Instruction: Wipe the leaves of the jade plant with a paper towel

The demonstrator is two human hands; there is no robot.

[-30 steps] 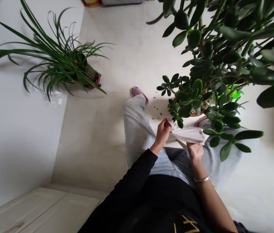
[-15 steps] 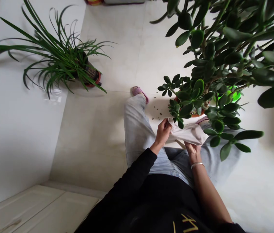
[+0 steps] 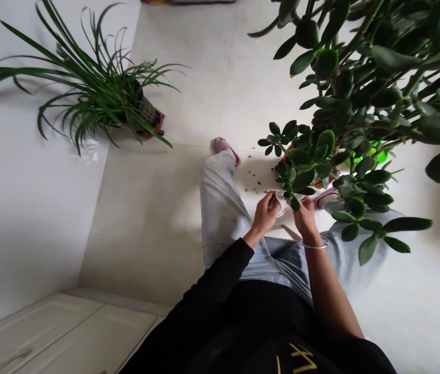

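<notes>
White cloth [image 3: 282, 203] pinched between the curled hands, left [image 3: 265, 214] and right [image 3: 304, 218], mostly hidden behind jade plant leaves [image 3: 303, 180].

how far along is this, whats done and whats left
Hard to judge exactly. Done: dark bits already lie on the floor beside the terracotta pot. In hand: the left hand and right hand hold a bunched white cloth at a jade leaf. Left: many jade leaves higher up, though nothing shows which were handled.

Home: tiled floor [image 3: 153, 218], potted jade plant [image 3: 385, 96]
</notes>
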